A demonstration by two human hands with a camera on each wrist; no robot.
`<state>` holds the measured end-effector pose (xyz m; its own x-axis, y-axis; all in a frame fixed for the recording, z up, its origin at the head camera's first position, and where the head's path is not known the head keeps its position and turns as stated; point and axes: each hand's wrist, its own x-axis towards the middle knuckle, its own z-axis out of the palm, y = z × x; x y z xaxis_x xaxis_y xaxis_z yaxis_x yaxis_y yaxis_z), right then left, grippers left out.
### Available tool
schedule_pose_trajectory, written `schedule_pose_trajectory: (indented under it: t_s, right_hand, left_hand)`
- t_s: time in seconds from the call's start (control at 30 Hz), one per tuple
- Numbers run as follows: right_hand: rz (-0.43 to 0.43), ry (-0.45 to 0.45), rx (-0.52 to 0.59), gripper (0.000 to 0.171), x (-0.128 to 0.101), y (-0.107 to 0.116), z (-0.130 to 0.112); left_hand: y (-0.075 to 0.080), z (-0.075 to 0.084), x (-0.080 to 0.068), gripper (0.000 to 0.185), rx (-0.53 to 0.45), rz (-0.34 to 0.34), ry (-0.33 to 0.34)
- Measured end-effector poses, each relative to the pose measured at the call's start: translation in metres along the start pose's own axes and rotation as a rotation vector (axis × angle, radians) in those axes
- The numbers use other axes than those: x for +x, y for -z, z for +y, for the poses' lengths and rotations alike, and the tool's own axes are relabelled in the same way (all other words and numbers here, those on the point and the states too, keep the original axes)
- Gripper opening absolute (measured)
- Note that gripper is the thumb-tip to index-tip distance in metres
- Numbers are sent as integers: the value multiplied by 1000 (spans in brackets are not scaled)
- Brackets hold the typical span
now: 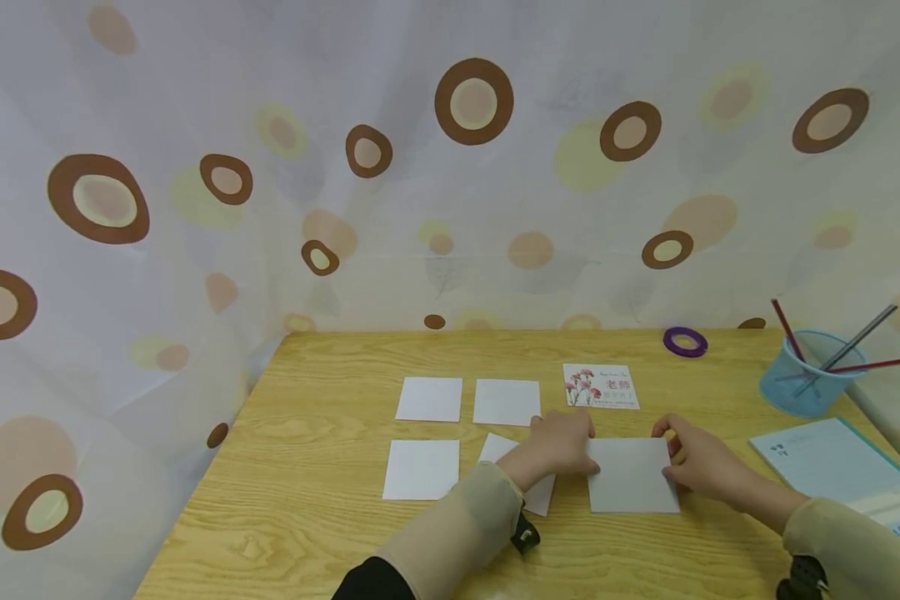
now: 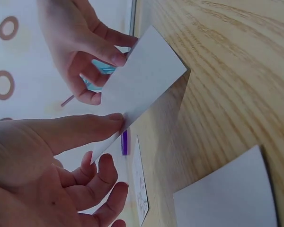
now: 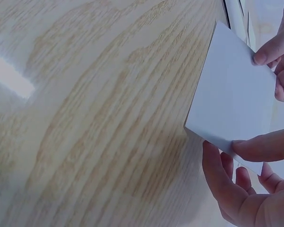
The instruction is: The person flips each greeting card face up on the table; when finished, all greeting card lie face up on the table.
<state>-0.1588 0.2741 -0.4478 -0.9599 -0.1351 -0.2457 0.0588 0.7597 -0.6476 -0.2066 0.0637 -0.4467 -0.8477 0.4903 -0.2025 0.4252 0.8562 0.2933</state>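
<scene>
A blank white card [image 1: 633, 477] is held between both hands above the wooden table. My left hand [image 1: 558, 442] pinches its left edge, thumb on the near face [image 2: 142, 75]. At the opposite edge my right hand [image 1: 708, 467] pinches the card, the thumb lying on its face in the right wrist view [image 3: 227, 90]. Under my left forearm a slanted white card [image 1: 542, 497] is partly hidden. Three more white cards lie flat to the left: one at the front [image 1: 422, 470], two behind [image 1: 429, 399] [image 1: 507, 402]. Behind the held card lies a flower-printed card [image 1: 602, 386].
A blue cup [image 1: 802, 387] with pencils stands at the back right, some leaning out over its rim. In front of it lies a notebook [image 1: 832, 467]. A purple ring [image 1: 686, 353] sits near the back edge. A patterned curtain [image 1: 390, 275] hangs behind the table [image 1: 307, 467].
</scene>
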Motion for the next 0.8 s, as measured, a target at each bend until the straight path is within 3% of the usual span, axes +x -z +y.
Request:
schedule_pose_trajectory:
  t_s: [0.17,0.37,0.53,0.8]
  right_hand:
    - [17,-12,-27,46,1,3,0]
    - [67,16,-41,43,1,7,0]
    - [120,52,-54,42,0,8,1]
    - [147,81,-33,38,-2,11,0]
  left_hand:
    - [1,-1,2,34,-49,-13,5]
    - [7,-2,1,31,-181,-12,30]
    - [9,-9,4,30,-405,0,18]
    - [7,-18,9,36,-744,-93,40]
